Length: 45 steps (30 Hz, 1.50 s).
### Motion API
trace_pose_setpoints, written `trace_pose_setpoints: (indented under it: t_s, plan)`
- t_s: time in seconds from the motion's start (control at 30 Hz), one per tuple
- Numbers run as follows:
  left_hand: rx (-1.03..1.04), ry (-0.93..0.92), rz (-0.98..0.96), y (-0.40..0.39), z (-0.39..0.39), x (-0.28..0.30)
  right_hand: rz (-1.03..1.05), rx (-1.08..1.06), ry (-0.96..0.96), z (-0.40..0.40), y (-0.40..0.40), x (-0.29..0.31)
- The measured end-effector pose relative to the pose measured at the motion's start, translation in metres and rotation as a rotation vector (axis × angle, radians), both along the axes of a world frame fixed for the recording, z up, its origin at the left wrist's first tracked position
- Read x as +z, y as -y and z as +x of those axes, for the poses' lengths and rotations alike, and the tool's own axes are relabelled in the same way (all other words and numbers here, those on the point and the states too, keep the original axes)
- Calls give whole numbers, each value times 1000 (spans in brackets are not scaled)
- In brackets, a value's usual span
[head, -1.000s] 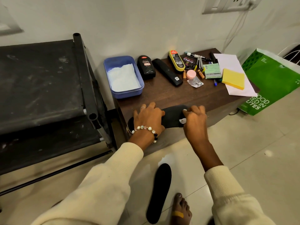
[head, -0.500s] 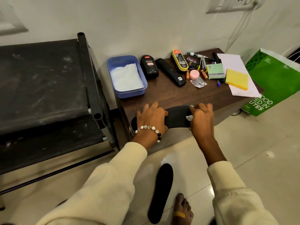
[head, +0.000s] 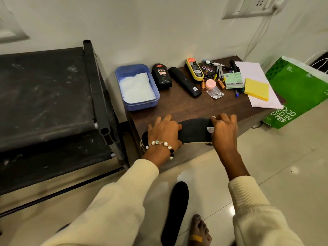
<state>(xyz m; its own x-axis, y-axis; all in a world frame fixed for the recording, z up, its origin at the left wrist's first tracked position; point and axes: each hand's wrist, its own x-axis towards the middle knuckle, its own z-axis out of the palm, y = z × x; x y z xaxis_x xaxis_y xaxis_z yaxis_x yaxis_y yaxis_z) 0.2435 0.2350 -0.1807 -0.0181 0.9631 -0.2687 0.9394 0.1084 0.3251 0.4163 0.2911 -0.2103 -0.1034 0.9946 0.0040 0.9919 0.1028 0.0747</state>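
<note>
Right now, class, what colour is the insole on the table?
The insole is black; head view.

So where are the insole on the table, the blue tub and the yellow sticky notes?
insole on the table [head: 193, 129], head view, bare dark middle.
blue tub [head: 142, 106], head view, front wall.
yellow sticky notes [head: 256, 88], head view, top sheet's middle.
</note>
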Motion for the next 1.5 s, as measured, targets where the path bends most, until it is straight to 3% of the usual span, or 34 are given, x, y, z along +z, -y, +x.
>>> trace_pose_setpoints:
  t_s: [0.17,0.43,0.7,0.93,1.1,1.23,1.33,1.4,1.5]
  plan:
    - [3,4,1,-2,1,1,4,-35,-46,-3,1,2]
    - [22,-6,13,-2,3,-1,-51,246,-86,-41,10,2]
    - [11,-8,11,-2,1,-3,-17,-6,-51,2,2,4]
    - [-31,-88,10,-1,6,-3,-23,-125,-161,17,2,6]
    - [-71,-127,-20,-2,12,-2,-15,-205,-414,34,-4,9]
    - [-52,-180,35,2,18,0,76,-345,-736,36,-3,14]
    - [-18,-251,26,4,16,5,63,-370,-831,29,-4,12]
    - [-8,-258,34,4,16,8,52,-314,-809,22,-7,13]
    - [-44,-177,85,1,18,6,12,-212,-540,12,-9,9]
